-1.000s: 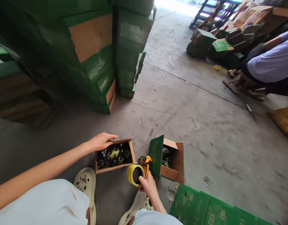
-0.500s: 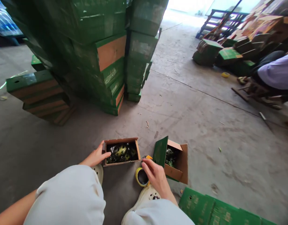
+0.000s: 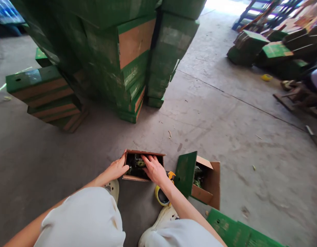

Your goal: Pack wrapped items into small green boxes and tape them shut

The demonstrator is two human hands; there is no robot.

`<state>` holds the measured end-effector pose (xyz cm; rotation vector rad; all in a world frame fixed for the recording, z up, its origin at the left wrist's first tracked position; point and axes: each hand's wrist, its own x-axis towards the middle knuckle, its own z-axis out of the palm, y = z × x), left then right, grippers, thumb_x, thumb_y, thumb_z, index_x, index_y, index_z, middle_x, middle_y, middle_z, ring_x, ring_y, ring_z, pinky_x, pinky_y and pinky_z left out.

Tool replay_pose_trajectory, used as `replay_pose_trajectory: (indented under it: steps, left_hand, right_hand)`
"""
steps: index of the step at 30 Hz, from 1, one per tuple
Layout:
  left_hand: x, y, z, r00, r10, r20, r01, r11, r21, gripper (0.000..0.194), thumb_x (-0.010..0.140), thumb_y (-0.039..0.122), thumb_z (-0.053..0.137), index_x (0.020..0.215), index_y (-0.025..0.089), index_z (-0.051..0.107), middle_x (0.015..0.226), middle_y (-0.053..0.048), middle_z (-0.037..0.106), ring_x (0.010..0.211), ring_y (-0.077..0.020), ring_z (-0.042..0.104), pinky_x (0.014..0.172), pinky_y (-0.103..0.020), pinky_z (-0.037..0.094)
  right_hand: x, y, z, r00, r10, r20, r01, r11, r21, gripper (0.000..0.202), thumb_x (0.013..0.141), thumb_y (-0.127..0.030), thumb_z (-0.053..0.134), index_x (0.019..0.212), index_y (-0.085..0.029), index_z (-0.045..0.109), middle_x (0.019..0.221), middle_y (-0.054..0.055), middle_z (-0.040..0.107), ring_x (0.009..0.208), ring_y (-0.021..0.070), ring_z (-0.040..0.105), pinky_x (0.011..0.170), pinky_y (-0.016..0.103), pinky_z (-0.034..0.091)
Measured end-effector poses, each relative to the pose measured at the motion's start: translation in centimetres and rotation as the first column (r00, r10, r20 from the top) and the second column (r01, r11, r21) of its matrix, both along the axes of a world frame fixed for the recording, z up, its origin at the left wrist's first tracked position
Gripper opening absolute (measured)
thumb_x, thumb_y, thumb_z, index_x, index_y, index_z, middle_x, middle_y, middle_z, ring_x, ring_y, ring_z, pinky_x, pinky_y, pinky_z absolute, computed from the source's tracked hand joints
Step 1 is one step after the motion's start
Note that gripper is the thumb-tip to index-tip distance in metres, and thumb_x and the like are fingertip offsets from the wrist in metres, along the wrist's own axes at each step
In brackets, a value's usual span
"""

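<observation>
In the head view, near six o'clock, the open cardboard box (image 3: pixel 140 178) is touched at its nine-o'clock end by the spread left hand (image 3: pixel 118 169) and entered by the spread right hand (image 3: pixel 155 171), with the tape dispenser (image 3: pixel 157 195) near its five-o'clock corner.

The single head view looks forward and steeply down from above the person's knees, close over the concrete floor (image 3: pixel 215 137) between the feet and reaching out to its bright far end.
</observation>
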<state>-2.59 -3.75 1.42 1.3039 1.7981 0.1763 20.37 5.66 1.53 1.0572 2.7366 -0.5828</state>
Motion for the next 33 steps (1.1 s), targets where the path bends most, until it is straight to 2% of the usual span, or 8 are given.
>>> replay_pose_trajectory:
  steps: [7, 11, 14, 17, 20, 25, 29, 33]
  left_hand:
    - [0.2, 0.3, -0.8, 1.0, 0.017, 0.002, -0.017, 1.0, 0.019, 0.089, 0.093, 0.031, 0.044, 0.17, 0.007, 0.006, 0.161, -0.019, 0.05, 0.149, -0.0295, 0.049, 0.118, -0.036, 0.039]
    - [0.7, 0.0, -1.5, 1.0, 0.008, 0.012, -0.009, 0.998, 0.063, 0.084, 0.094, 0.029, 0.043, 0.17, 0.01, 0.012, 0.162, -0.019, 0.049, 0.149, -0.0293, 0.049, 0.119, -0.038, 0.039]
    - [1.0, -0.1, -1.4, 0.999, 0.029, -0.038, -0.024, 0.992, 0.125, 0.079, 0.097, 0.028, 0.044, 0.169, 0.009, 0.017, 0.159, -0.022, 0.05, 0.146, -0.0311, 0.051, 0.119, -0.041, 0.04]
    - [1.1, 0.0, 0.1, 0.986, 0.091, -0.142, -0.023, 0.906, 0.423, 0.066, 0.102, 0.035, 0.049, 0.163, 0.014, 0.033, 0.154, -0.02, 0.053, 0.142, -0.0324, 0.053, 0.118, -0.046, 0.042]
    - [1.6, 1.0, 1.9, 0.975, -0.09, -0.203, 0.199, 0.761, 0.617, 0.035, 0.106, 0.027, 0.046, 0.138, 0.022, 0.059, 0.134, -0.011, 0.065, 0.126, -0.0243, 0.063, 0.111, -0.038, 0.049]
    - [4.8, 4.1, 1.8, 0.756, -0.521, -0.396, 0.636, 0.728, 0.256, 0.033, 0.098, 0.017, 0.059, 0.13, 0.016, 0.065, 0.119, -0.014, 0.072, 0.107, -0.0268, 0.071, 0.09, -0.035, 0.058]
    - [6.5, 5.4, 0.8, 0.691, -0.561, -0.456, 0.653, 0.755, 0.061, 0.046, 0.095, 0.021, 0.067, 0.14, 0.013, 0.061, 0.12, -0.02, 0.073, 0.113, -0.0334, 0.07, 0.091, -0.04, 0.058]
    - [6.3, 4.8, 1.2, 0.705, -0.531, -0.469, 0.63, 0.773, 0.071, 0.045, 0.097, 0.028, 0.066, 0.14, 0.017, 0.061, 0.125, -0.017, 0.072, 0.115, -0.0323, 0.07, 0.095, -0.039, 0.057]
  right_hand:
    - [-1.3, -1.2, 1.1, 0.987, 0.042, 0.152, -0.043, 0.999, 0.003, 0.089, 0.092, -0.038, 0.078, 0.168, -0.027, 0.032, 0.162, 0.014, 0.047, 0.14, 0.0386, 0.049, 0.107, 0.056, 0.054]
    - [-1.1, -1.8, 1.4, 0.992, -0.029, 0.125, 0.023, 0.999, 0.043, 0.064, 0.102, -0.055, 0.061, 0.16, -0.03, 0.048, 0.158, 0.015, 0.051, 0.127, 0.0347, 0.062, 0.102, 0.048, 0.056]
    - [-1.0, -1.7, 1.2, 0.99, -0.103, 0.101, 0.108, 0.993, -0.046, 0.047, 0.107, -0.039, 0.054, 0.155, -0.034, 0.055, 0.15, 0.012, 0.058, 0.119, 0.026, 0.069, 0.104, 0.038, 0.055]
    - [-1.1, -1.3, 0.5, 0.985, -0.171, 0.011, 0.171, 0.97, -0.171, 0.044, 0.101, -0.024, 0.061, 0.145, -0.028, 0.064, 0.139, 0.012, 0.065, 0.116, 0.0242, 0.071, 0.103, 0.034, 0.055]
    - [-0.3, -1.1, -0.3, 0.955, -0.251, -0.157, 0.204, 0.942, -0.267, 0.051, 0.091, -0.02, 0.068, 0.142, -0.02, 0.063, 0.141, 0.014, 0.063, 0.129, 0.0264, 0.064, 0.112, 0.037, 0.05]
    - [3.1, -0.9, -0.7, 0.94, -0.34, -0.039, 0.316, 0.906, -0.282, 0.07, 0.088, -0.019, 0.065, 0.153, -0.002, 0.045, 0.148, 0.027, 0.055, 0.14, 0.0315, 0.055, 0.119, 0.043, 0.045]
    - [4.7, -1.3, -0.9, 0.986, 0.139, 0.09, -0.117, 0.969, -0.216, 0.035, 0.099, -0.016, 0.05, 0.128, -0.008, 0.069, 0.137, 0.025, 0.067, 0.131, 0.0314, 0.064, 0.116, 0.046, 0.048]
    - [5.0, -1.6, -1.3, 0.839, 0.543, 0.041, -0.528, 0.829, -0.183, 0.033, 0.1, -0.009, 0.048, 0.116, -0.013, 0.076, 0.13, 0.017, 0.074, 0.125, 0.0253, 0.068, 0.111, 0.041, 0.053]
